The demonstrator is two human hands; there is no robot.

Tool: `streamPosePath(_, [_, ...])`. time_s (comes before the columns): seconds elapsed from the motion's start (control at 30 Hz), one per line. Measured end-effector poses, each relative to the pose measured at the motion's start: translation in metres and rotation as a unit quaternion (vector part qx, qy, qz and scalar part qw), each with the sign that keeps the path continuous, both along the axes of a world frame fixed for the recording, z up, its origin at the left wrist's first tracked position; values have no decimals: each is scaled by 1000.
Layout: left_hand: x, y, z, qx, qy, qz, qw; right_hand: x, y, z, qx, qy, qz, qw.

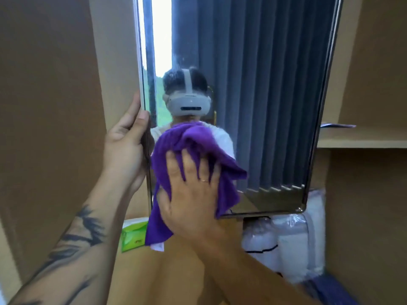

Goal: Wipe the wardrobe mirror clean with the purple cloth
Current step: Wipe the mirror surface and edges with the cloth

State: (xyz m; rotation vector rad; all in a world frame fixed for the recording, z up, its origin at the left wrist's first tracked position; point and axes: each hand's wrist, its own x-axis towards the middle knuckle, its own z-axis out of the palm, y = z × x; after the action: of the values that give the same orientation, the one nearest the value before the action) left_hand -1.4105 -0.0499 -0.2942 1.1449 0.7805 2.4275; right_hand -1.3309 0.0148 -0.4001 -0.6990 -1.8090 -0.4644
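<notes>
The wardrobe mirror (275, 106) stands upright in the middle of the head view, reflecting grey curtains, a bright window and a person wearing a headset. My left hand (126, 146) grips the mirror's left edge, thumb on the front and fingers behind it. A bunched purple cloth (193, 142) lies against the lower left of the glass. My right hand (191, 194) presses flat on the cloth with fingers spread and straight. The cloth's lower end hangs below the mirror's bottom edge.
Brown wardrobe panels (48, 106) flank the mirror. A shelf (363, 142) sits at the right. Below the mirror are white plastic-wrapped bundles (290, 243) and a green packet (134, 236).
</notes>
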Motion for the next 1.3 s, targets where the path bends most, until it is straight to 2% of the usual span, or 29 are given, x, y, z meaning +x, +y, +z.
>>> streamPosePath(0.1, [-2, -1, 1, -4, 12, -7, 1000, 26, 21, 0, 55, -99, 43, 993])
streamPosePath(0.2, [-6, -2, -3, -15, 38, 10, 999, 88, 67, -5, 64, -131, -15, 989])
streamPosePath(0.27, [-7, -1, -9, -25, 36, 18, 999, 131, 93, -8, 33, -94, -80, 992])
streamPosePath(0.37, [-10, -2, -35, -55, 22, 62, 996, 159, 106, -17, -30, -16, -93, 995])
streamPosePath(0.5, [-2, -9, -80, -96, 36, 109, 989, 104, 76, -24, -128, 172, -85, 973])
streamPosePath(0.57, [2, -11, -88, -98, 42, 127, 986, 64, 48, -25, -149, 191, -81, 967])
streamPosePath(0.67, [-1, -9, -88, -98, 52, 134, 985, 18, 9, -36, -77, 55, -42, 995])
streamPosePath(0.73, [-4, -8, -88, -101, 51, 126, 986, 4, -6, -43, -24, -44, -8, 999])
streamPosePath(0.83, [-5, -8, -88, -102, 53, 124, 986, 24, 12, -41, 52, -135, 43, 989])
streamPosePath(0.9, [-6, -8, -89, -102, 41, 115, 987, 63, 43, -40, 85, -191, 12, 978])
streamPosePath(0.97, [-7, -9, -90, -109, 40, 103, 988, 116, 84, -40, 83, -165, -37, 982])
streamPosePath(1.07, [-3, -11, -92, -106, 20, 84, 991, 169, 113, -44, -13, -42, -107, 993])
streamPosePath(1.2, [5, -8, -90, -93, -13, 79, 992, 108, 82, -51, -119, 136, -111, 977])
streamPosePath(1.23, [7, -8, -88, -92, -20, 70, 993, 83, 67, -49, -127, 144, -101, 976])
streamPosePath(1.3, [7, -9, -86, -95, -39, 54, 993, 35, 33, -46, -101, 98, -70, 988])
